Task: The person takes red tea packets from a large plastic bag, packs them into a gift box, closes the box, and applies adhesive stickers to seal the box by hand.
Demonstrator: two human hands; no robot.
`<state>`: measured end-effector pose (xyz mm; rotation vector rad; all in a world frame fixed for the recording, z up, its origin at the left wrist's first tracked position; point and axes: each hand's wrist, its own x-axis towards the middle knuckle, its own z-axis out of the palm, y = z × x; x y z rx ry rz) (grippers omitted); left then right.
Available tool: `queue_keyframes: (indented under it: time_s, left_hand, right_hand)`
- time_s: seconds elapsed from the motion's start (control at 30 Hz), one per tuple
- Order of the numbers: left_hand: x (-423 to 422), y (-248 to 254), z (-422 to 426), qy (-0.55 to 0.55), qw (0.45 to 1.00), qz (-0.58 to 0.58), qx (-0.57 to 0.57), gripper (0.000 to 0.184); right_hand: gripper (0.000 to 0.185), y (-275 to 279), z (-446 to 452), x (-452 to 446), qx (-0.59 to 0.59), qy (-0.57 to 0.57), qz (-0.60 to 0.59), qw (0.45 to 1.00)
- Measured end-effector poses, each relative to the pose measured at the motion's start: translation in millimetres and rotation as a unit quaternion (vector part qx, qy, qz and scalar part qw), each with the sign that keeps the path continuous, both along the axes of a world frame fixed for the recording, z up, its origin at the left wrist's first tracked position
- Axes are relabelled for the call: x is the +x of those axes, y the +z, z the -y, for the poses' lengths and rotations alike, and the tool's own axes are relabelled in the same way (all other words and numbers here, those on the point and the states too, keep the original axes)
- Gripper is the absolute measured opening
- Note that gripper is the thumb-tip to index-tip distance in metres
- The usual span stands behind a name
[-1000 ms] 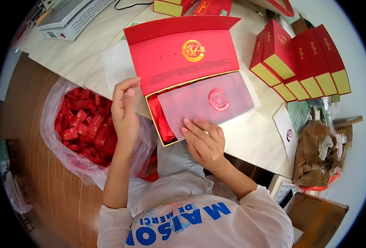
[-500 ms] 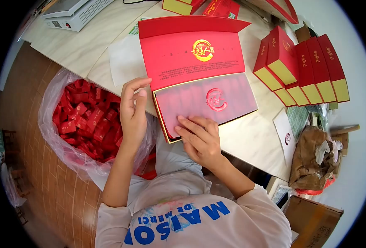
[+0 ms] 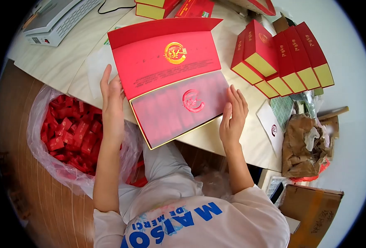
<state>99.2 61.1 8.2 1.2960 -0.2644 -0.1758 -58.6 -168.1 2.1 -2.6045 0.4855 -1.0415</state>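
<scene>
A red gift box (image 3: pixel 170 53) with a gold logo inside its raised lid stands open on the table edge in front of me. A translucent sheet (image 3: pixel 162 109) with a red emblem lies flat over the contents, which show only as blurred red shapes. My left hand (image 3: pixel 113 101) is upright at the box's left side, close to the lid's lower corner, fingers stretched out. At the right end of the box is my right hand (image 3: pixel 233 118), fingers extended along the short side; whether it presses on the box I cannot tell.
Closed red boxes (image 3: pixel 282 58) are stacked at the right. A clear bag (image 3: pixel 38 136) full of small red packets (image 3: pixel 73 132) stands at the left, below the table. A white device (image 3: pixel 58 25) sits far left, a brown paper bag (image 3: pixel 301 144) at the right.
My right hand has moved from the sheet's front edge to the box's right end. The sheet now lies flatter inside the rim. My left hand's fingers have straightened. The whole view has shifted.
</scene>
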Motion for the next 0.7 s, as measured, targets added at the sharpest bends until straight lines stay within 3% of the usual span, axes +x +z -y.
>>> queue_keyframes:
  time_s: [0.1,0.37,0.47,0.53,0.6,0.7]
  left_hand:
    - [7,11,4,-0.026,0.999,-0.019,-0.038,0.058]
    - [13,31,13,-0.024,0.997,0.0,-0.067,0.061]
    - [13,38,6,-0.025,0.995,0.026,-0.095,0.065]
    - [7,47,-6,-0.091,0.984,0.033,-0.151,0.073]
    - [-2,43,-15,-0.2,0.974,0.043,-0.096,0.087]
    - [-35,49,-10,-0.258,0.945,0.098,0.176,0.055]
  right_hand:
    - [0.031,-9,12,-4,-0.042,-0.005,-0.063,0.997]
    - [0.031,-6,10,-5,-0.024,-0.002,-0.041,0.999]
    - [0.03,7,23,-9,-0.011,-0.043,0.082,0.996]
    - [0.035,14,36,-10,0.132,-0.047,0.207,0.968]
    - [0.043,37,50,-11,0.16,-0.075,0.242,0.954]
    - [0.044,41,74,-16,0.278,-0.004,0.313,0.908]
